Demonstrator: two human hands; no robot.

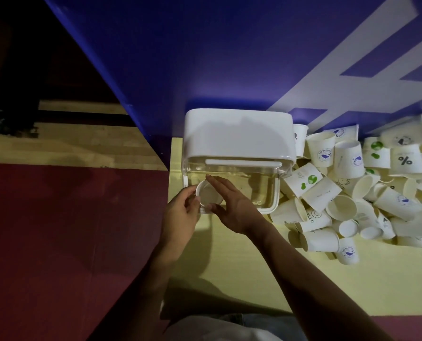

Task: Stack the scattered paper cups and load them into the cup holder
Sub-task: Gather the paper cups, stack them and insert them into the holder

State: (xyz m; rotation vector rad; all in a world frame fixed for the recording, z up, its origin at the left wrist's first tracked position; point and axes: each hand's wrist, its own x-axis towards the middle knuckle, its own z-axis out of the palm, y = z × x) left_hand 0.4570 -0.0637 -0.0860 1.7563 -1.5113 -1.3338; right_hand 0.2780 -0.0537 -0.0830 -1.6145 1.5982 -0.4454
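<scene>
The cup holder (238, 134) is a white-lidded box with a clear front, standing at the back left of the pale yellow table (254, 279). At its lower left corner a white paper cup (208, 196) shows its round end toward me. My left hand (181, 212) holds the cup's left edge with curled fingers and thumb. My right hand (232, 203) lies over the cup's right side, fingers stretched along its top and thumb below it. A large pile of scattered paper cups (352, 193) lies right of the holder.
A blue wall panel (205, 57) with white stripes rises directly behind the holder and the pile. The table's left edge (170, 168) runs just beside the holder, with dark red floor (69, 242) beyond it. Loose cups reach the front right of the holder.
</scene>
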